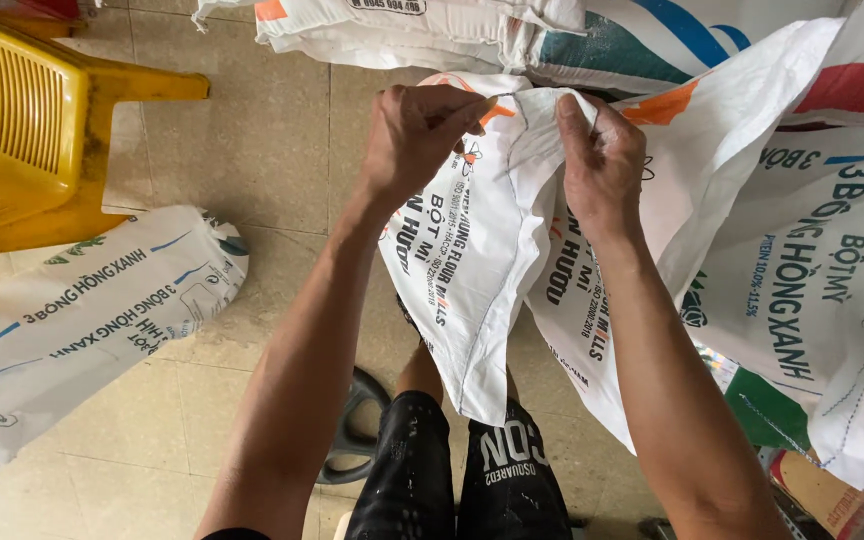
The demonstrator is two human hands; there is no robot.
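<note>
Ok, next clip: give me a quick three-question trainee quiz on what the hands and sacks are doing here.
1. True or false: both hands grip the top edge of the same white woven sack.
2. Multiple choice: what lies on the tiled floor to the person's left? A) a metal bucket B) a flat white printed sack C) a coil of rope
3. Fill in: the chair at the upper left corner is coloured ____.

Key
1. True: the left hand and right hand both pinch the sack's upper edge, close together.
2. B: the flat sack lies beside the person's left arm.
3. Yellow: the plastic chair.
</note>
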